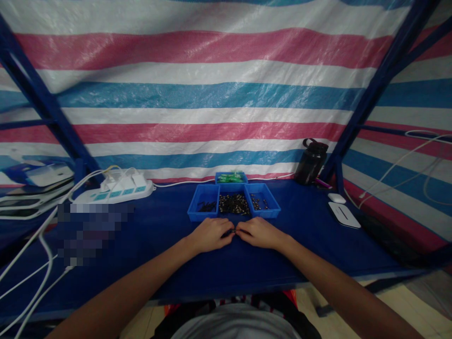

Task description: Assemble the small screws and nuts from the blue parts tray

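Note:
Both hands meet in front of the blue bins, fingertips nearly touching. My left hand is closed in a pinch around a small dark part. From the right, my right hand pinches at the other end of that part; what exactly lies between its fingertips is too small to tell. Just beyond, the middle blue bin holds a heap of small black and brass-coloured pieces. The left blue bin has thin dark pieces, and the right blue bin a few small metallic ones. Green items fill a bin behind.
A white power strip with plugs and cables lies at the left, near stacked devices. At the right stand a dark bottle, a small white case and a flat white device. A striped sheet hangs behind the blue table.

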Demonstrator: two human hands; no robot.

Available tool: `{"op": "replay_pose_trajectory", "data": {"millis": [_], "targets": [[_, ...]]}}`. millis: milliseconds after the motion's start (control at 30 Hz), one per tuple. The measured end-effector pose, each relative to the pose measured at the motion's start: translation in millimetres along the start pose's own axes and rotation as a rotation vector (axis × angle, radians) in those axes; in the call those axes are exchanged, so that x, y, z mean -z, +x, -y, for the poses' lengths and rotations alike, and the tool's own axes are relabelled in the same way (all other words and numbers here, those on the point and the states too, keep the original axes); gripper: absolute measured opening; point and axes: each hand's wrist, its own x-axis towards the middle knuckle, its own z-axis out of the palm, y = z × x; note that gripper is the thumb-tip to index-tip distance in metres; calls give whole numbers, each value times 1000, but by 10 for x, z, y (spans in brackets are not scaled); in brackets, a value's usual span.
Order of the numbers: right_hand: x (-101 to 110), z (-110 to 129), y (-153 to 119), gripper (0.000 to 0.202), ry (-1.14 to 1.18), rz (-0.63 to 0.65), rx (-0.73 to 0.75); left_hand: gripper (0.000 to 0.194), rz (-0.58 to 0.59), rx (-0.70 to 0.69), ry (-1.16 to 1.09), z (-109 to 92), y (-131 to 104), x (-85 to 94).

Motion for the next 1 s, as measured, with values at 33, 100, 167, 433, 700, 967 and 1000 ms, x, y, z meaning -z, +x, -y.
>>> {"op": "replay_pose_trajectory", "data": {"millis": [33, 100, 167, 433, 700, 967, 1000], "targets": [[0, 0, 0, 21, 0, -2, 0, 13, -2, 0, 3, -2, 0, 3], [-2, 0, -1, 21, 1, -7, 2, 13, -2, 0, 6, -6, 0, 9], [-6, -1, -3, 22, 0, -9, 5, 13, -1, 1, 7, -9, 2, 14], [-6, -8, -3, 21, -9, -13, 12, 12, -13, -1, 6, -12, 4, 12], [-5, -4, -1, 21, 1, -11, 10, 11, -19, -10, 13, -1, 4, -3], [-3, 3, 4, 22, 1, -13, 8, 12, -30, -7, -5, 10, -4, -27], [-5, 2, 5, 22, 1, -13, 9, 12, -31, -7, -7, 11, -5, -25]]}}
